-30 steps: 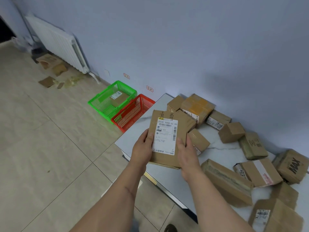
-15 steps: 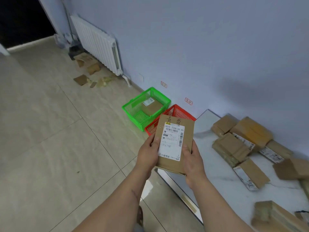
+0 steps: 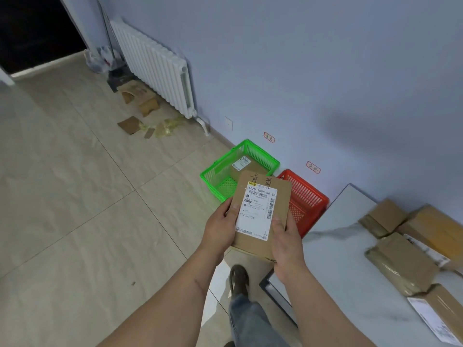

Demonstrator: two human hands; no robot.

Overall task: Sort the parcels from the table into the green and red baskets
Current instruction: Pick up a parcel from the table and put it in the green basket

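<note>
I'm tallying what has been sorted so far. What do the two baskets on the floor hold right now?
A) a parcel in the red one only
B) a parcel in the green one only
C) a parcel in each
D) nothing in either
B: a labelled parcel lies in the green basket, while the visible part of the red basket shows only bare mesh.

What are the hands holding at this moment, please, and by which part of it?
A flat cardboard parcel, held by both hands: the left hand grips its left edge, the right hand its lower right edge, thumbs on the labelled face.
</note>
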